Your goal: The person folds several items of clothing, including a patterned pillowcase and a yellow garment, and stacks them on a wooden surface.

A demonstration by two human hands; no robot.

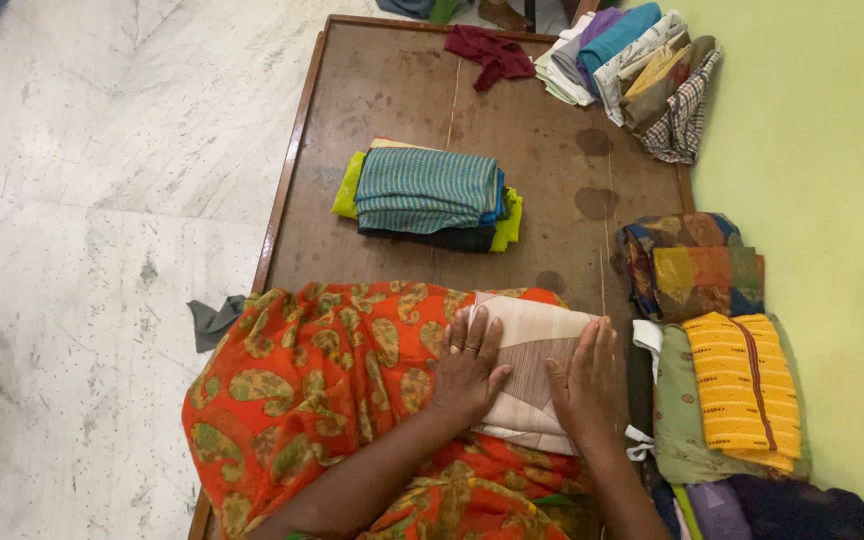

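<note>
- On the near end of the wooden board (552, 150), a folded beige cloth (537, 350) with a brown striped panel is laid, partly over an orange paisley fabric (322, 380) that is spread to its left.
- The left hand (469, 368) is pressed flat on the beige cloth's left half, fingers spread apart and nothing gripped; a ring is worn on one finger.
- The right hand (584, 378) is laid flat on the beige cloth's right edge, fingers held together and straight, with nothing clasped.
- Beyond the beige cloth, near the board's middle, a stack of folded cloths (427, 195) is seen, topped by a teal striped piece with yellow-green edges showing beneath.
- To the right of the beige cloth, a yellow knitted garment (742, 385) is set on an olive piece, and a multicoloured folded cloth (697, 265) lies just beyond it.
- At the board's far end, well apart from the beige cloth, a maroon cloth (492, 52) is crumpled beside a leaning row of folded fabrics (642, 70).
- Left of the orange fabric, a small grey scrap (214, 320) lies on the marble floor (102, 200).
</note>
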